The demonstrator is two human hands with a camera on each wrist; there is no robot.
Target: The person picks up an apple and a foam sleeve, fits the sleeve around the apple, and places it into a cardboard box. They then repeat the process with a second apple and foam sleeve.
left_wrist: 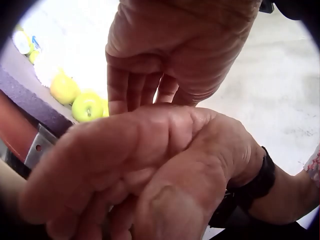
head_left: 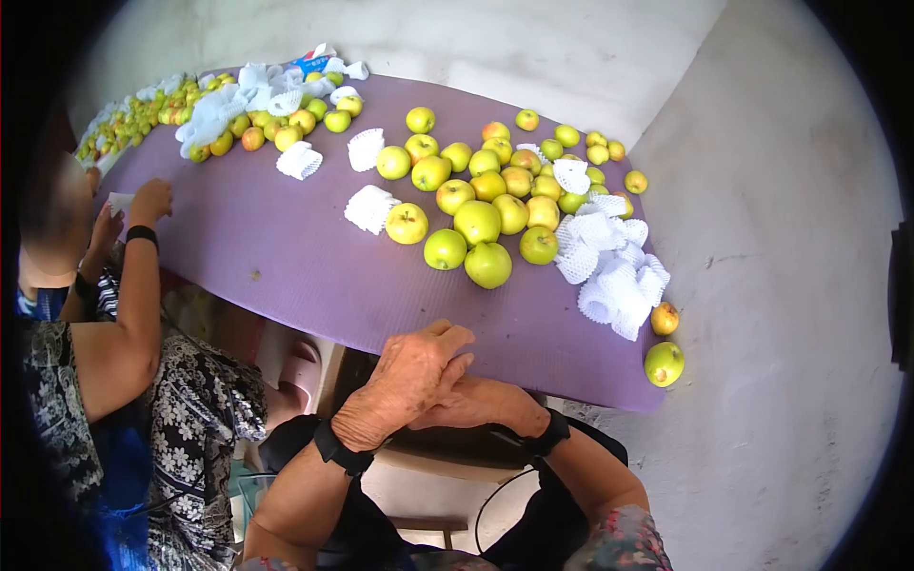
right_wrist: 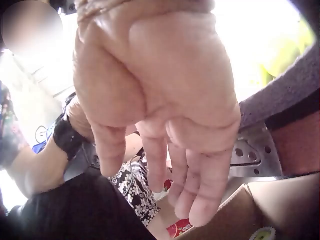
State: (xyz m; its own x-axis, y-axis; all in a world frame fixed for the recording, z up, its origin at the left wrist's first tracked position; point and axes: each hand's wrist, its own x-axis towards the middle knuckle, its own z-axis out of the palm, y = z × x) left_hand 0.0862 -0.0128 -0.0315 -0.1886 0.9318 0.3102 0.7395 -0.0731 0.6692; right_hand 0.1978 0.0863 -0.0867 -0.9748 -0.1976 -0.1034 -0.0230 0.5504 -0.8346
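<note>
In the head view, my left hand (head_left: 405, 376) lies across my right hand (head_left: 481, 403) at the near edge of the purple table (head_left: 286, 257). The left wrist view has my left hand (left_wrist: 180, 45) above, its fingers touching the right hand (left_wrist: 165, 145). Loose and palm showing, my right hand (right_wrist: 165, 85) hangs with fingers pointing down in the right wrist view. No object shows in either hand. Beyond them, yellow-green apples (head_left: 477, 223) form a group, with white foam nets (head_left: 609, 257) to their right.
Another person (head_left: 133, 324) sits at the left, hands near a white piece (head_left: 120, 203). More apples (head_left: 252, 139) and foam nets (head_left: 214, 116) cover the table's far left. A wall (head_left: 771, 238) stands at the right. Below the table is a pink slipper (head_left: 303, 373).
</note>
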